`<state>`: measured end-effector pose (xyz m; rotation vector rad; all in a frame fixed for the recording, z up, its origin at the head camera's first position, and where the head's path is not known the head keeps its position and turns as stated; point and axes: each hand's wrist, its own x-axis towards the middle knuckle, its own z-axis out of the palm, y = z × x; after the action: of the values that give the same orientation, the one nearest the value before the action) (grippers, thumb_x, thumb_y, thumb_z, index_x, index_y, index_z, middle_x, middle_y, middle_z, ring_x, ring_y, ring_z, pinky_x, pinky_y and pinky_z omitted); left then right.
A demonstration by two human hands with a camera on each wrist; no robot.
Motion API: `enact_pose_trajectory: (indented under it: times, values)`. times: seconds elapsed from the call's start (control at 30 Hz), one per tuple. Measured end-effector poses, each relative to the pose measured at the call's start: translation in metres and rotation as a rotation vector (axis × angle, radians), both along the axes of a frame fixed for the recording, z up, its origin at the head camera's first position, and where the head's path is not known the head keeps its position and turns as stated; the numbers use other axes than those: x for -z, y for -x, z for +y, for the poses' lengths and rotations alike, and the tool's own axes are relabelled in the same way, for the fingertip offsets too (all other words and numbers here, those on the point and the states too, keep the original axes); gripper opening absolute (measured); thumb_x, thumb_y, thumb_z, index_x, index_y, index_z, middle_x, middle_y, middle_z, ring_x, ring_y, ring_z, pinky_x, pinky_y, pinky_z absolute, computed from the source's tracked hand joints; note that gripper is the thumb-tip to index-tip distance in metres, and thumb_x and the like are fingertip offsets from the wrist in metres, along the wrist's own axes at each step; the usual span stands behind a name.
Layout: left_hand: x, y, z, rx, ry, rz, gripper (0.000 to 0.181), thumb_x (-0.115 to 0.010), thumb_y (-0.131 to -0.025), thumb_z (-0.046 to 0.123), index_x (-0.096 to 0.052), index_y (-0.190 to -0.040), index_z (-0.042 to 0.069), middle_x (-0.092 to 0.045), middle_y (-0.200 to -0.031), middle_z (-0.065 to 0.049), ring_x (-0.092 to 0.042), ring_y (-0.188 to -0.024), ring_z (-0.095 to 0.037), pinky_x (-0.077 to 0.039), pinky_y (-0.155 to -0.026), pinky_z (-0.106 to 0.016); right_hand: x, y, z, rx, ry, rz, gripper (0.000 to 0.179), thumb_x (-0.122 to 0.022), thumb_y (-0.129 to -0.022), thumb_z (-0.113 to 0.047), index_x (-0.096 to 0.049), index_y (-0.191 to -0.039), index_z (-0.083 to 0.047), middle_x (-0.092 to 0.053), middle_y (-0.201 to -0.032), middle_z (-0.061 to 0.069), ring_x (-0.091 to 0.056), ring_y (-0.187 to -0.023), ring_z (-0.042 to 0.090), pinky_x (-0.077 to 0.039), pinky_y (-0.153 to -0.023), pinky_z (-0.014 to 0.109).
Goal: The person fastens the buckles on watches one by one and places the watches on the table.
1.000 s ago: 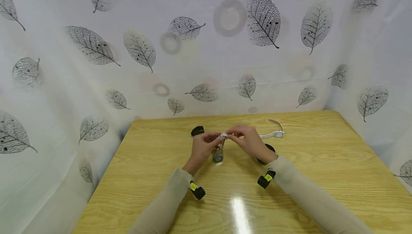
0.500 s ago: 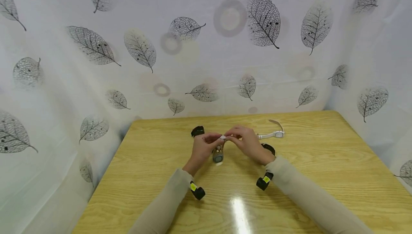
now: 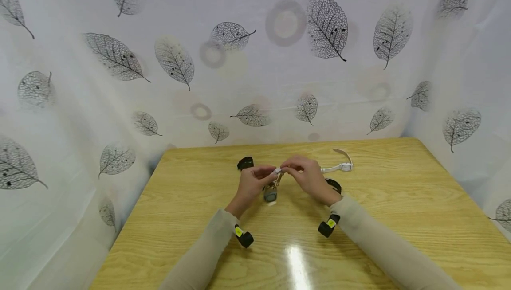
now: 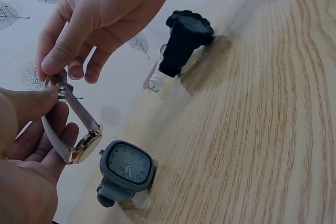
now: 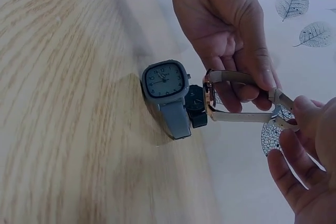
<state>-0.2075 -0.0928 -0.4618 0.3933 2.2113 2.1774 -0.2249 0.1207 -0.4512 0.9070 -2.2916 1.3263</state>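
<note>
Both hands hold a wristwatch (image 4: 89, 145) with a rose-gold case and pale strap, raised over the table, its case hanging down. My left hand (image 3: 249, 188) pinches one part of the strap between thumb and fingers. Opposite it, my right hand (image 3: 307, 175) pinches the strap near the buckle, where the two strap ends meet in a loop. In the right wrist view the buckle (image 5: 275, 109) shows between the fingertips. Below the hands stands a grey square-faced watch (image 5: 165, 81) on the table.
A black watch (image 3: 245, 162) lies beyond my left hand. Another chunky black watch (image 4: 189, 32) is beside my right wrist, with a white watch (image 3: 345, 166) lying stretched out behind it. The wooden table (image 3: 399, 201) meets a leaf-print curtain (image 3: 255, 81) at the back.
My right hand has shifted slightly left, then a little back to the right, still pinching the strap. More of the pale strap shows between the fingertips. The left hand stays nearly still.
</note>
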Motion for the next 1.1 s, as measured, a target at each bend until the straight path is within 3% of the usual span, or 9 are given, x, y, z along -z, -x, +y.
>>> enact_pose_trajectory:
  times: [0.33, 0.6, 0.83, 0.97, 1.1]
  values:
    - [0.001, 0.001, 0.001, 0.008, 0.019, 0.007, 0.026, -0.079, -0.093, 0.016, -0.076, -0.116, 0.002, -0.075, -0.109, -0.015, -0.074, -0.096, -0.027, -0.063, -0.078, -0.039, 0.003, -0.002, -0.003, -0.012, 0.009, -0.01, 0.01, -0.071, -0.099, -0.016, -0.079, -0.106, -0.016, -0.074, -0.106, -0.004, -0.07, -0.091, 0.012, -0.061, -0.076, 0.031]
    - [0.001, 0.0, 0.002, -0.03, -0.008, -0.036, 0.026, -0.077, -0.094, 0.011, -0.075, -0.116, -0.002, -0.074, -0.112, -0.019, -0.071, -0.104, -0.04, -0.059, -0.089, -0.054, 0.006, -0.004, 0.002, 0.024, 0.039, -0.135, 0.015, -0.067, -0.102, -0.024, -0.076, -0.113, -0.021, -0.073, -0.108, -0.008, -0.07, -0.086, 0.015, -0.06, -0.078, 0.034]
    - [0.001, 0.001, 0.0, -0.005, -0.032, -0.031, 0.027, -0.079, -0.092, 0.012, -0.075, -0.115, -0.002, -0.075, -0.11, -0.019, -0.072, -0.103, -0.039, -0.06, -0.09, -0.046, 0.006, -0.002, -0.001, -0.002, 0.007, -0.039, 0.012, -0.068, -0.101, -0.017, -0.077, -0.109, -0.018, -0.073, -0.108, -0.006, -0.069, -0.09, 0.011, -0.061, -0.076, 0.032]
    - [0.0, -0.001, 0.001, -0.012, -0.022, -0.037, 0.027, -0.078, -0.093, 0.01, -0.074, -0.117, -0.003, -0.074, -0.111, -0.02, -0.071, -0.103, -0.038, -0.058, -0.092, -0.051, 0.008, 0.0, -0.005, -0.02, -0.017, 0.007, 0.011, -0.069, -0.1, -0.014, -0.077, -0.107, -0.017, -0.073, -0.108, -0.004, -0.068, -0.088, 0.01, -0.06, -0.073, 0.03]
    - [-0.002, -0.002, 0.002, -0.015, -0.018, -0.048, 0.026, -0.075, -0.095, 0.009, -0.073, -0.118, -0.003, -0.074, -0.112, -0.02, -0.071, -0.104, -0.04, -0.057, -0.094, -0.054, 0.011, -0.001, -0.006, -0.018, 0.005, -0.003, 0.013, -0.069, -0.1, -0.012, -0.076, -0.111, -0.014, -0.073, -0.108, -0.001, -0.07, -0.083, 0.017, -0.06, -0.07, 0.03]
